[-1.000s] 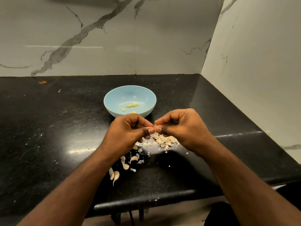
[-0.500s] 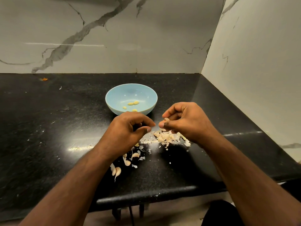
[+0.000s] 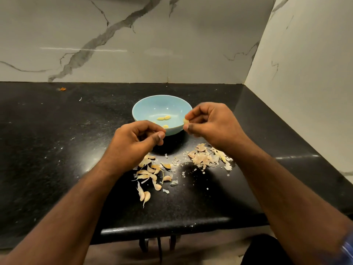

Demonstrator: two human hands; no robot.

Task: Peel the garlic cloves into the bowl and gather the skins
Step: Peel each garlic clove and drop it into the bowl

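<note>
Right hand [image 3: 212,123] pinches a peeled garlic clove [image 3: 185,121] between thumb and fingertips, at the right rim of the light-blue bowl [image 3: 145,111] — clove not yet inside. Left hand [image 3: 133,142] hovers just in front of the bowl, fingers curled, thumb near the forefinger; can't tell if it holds anything. Bowl has a few peeled cloves [image 3: 163,118] in it. Unpeeled cloves [image 3: 150,176] lie scattered on the black counter [image 3: 47,150] under the left wrist — skins pile [image 3: 206,157] sits under the right wrist.

A glossy black stone counter [image 3: 47,150] meets grey-veined white marble walls [image 3: 172,35] in a corner.
</note>
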